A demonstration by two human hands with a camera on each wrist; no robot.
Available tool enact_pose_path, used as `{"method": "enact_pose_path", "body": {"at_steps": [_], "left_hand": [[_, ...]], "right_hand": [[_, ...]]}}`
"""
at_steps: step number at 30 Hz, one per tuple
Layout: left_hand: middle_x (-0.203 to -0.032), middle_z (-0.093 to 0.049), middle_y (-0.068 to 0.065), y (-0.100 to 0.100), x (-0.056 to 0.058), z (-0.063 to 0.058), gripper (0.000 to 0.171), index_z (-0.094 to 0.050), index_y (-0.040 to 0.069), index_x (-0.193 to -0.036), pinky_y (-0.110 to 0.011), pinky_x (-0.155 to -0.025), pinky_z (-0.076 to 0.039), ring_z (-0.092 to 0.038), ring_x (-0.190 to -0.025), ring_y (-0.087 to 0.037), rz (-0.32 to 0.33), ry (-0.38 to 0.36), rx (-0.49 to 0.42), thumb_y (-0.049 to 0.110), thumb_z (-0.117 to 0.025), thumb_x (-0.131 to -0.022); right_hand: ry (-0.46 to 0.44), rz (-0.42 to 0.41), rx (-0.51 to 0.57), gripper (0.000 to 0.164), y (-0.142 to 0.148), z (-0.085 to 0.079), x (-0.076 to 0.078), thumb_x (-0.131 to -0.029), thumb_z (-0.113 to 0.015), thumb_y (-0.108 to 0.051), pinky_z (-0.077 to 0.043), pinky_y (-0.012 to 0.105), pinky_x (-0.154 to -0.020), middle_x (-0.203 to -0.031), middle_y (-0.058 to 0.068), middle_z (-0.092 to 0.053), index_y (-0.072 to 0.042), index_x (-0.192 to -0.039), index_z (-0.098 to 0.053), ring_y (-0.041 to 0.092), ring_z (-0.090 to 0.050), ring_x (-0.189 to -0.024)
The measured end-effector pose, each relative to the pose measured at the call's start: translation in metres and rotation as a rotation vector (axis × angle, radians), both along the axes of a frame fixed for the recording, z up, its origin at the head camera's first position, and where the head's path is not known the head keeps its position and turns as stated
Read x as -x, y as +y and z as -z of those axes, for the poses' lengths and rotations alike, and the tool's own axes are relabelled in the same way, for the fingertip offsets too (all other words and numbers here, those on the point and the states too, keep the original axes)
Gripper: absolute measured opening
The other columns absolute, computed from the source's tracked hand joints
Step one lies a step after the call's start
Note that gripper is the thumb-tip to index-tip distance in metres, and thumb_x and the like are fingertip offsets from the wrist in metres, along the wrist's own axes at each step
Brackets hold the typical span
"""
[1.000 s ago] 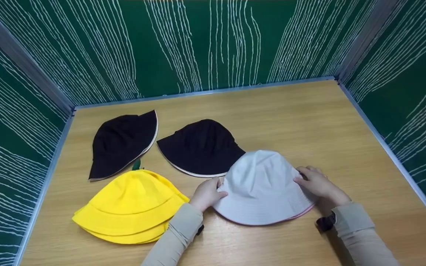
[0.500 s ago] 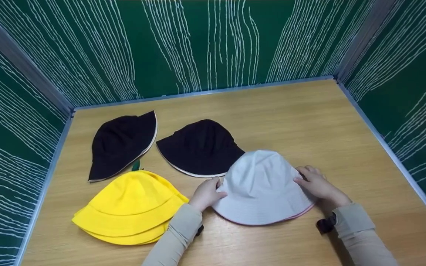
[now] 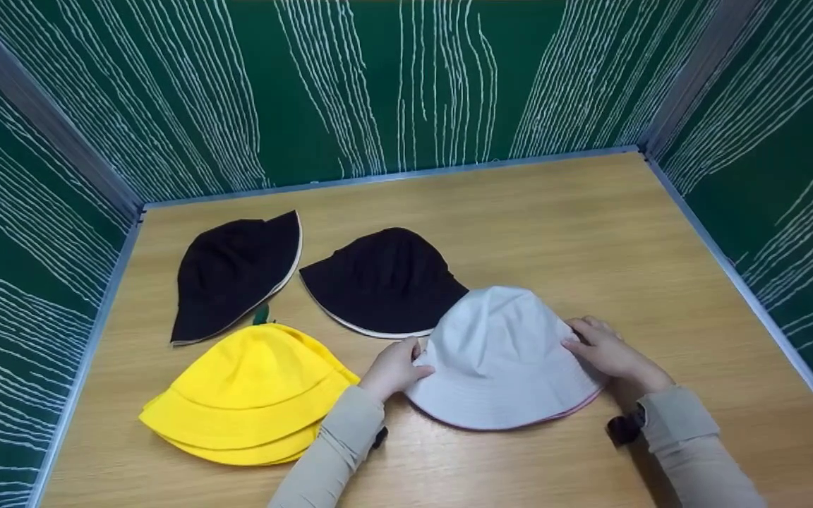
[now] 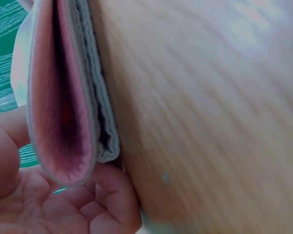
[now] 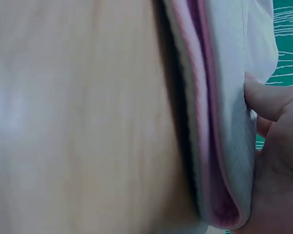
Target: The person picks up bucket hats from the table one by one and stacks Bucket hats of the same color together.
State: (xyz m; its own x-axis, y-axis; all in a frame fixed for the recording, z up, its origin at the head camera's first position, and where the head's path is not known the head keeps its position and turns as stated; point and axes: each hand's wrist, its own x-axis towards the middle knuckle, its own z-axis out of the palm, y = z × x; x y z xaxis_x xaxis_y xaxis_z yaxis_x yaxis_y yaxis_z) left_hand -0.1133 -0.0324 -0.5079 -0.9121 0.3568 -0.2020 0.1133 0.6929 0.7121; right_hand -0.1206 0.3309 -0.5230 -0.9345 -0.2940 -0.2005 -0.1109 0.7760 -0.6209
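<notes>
A white bucket hat [image 3: 502, 367] with a pink lining lies on the table at centre right, its crown pointing away. My left hand [image 3: 391, 368] grips the left end of its brim, thumb on top and fingers tucked under. At the opposite end my right hand [image 3: 610, 353] pinches the hat's side, thumb on the white cloth. In the left wrist view the flattened brim [image 4: 63, 168] shows its pink inside, with a folded pale fabric edge [image 4: 105, 141] beneath. The right wrist view shows the brim's pink inner side [image 5: 219, 195] near the tabletop.
Yellow hats [image 3: 251, 402], stacked with a green stem [image 3: 260, 315], lie left of my left forearm. Behind are two black bucket hats, one at far left [image 3: 233, 275] and one in the middle [image 3: 385, 282], overlapped by the white hat. Green walls [image 3: 449, 85] enclose the wooden table [image 3: 569, 219].
</notes>
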Motion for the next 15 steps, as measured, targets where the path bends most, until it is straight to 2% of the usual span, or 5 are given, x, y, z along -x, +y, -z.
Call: {"method": "enact_pose_path", "body": {"at_steps": [8,12,15], "left_hand": [[-0.07,-0.041,0.001,-0.003,-0.003,-0.003,0.021,-0.051,0.006,-0.085,-0.029,-0.064,-0.035,-0.04,-0.068,-0.016,-0.002,0.007,0.031,0.017,-0.069,-0.085],[-0.067,-0.042,0.003,-0.009,-0.007,-0.009,0.019,-0.054,0.007,-0.086,-0.028,-0.062,-0.035,-0.041,-0.066,-0.015,-0.015,0.013,0.062,0.021,-0.067,-0.086],[-0.066,-0.044,0.003,-0.016,-0.011,-0.016,0.02,-0.055,0.007,-0.089,-0.026,-0.059,-0.036,-0.043,-0.061,-0.013,-0.048,-0.005,0.074,0.023,-0.066,-0.087]], "right_hand": [[-0.096,0.009,0.086,0.047,-0.001,-0.01,0.004,-0.098,-0.05,-0.028,-0.032,0.06,-0.101,-0.128,0.03,-0.049,0.008,-0.129,-0.048,0.047,-0.042,-0.122],[-0.119,0.027,0.12,0.04,-0.002,-0.014,0.004,-0.098,-0.051,-0.027,-0.036,0.057,-0.099,-0.126,0.028,-0.053,0.005,-0.122,-0.052,0.043,-0.047,-0.119],[-0.148,0.042,0.107,0.042,-0.003,-0.018,0.005,-0.098,-0.05,-0.031,-0.036,0.057,-0.098,-0.127,0.028,-0.052,0.002,-0.124,-0.051,0.041,-0.047,-0.118]]}}
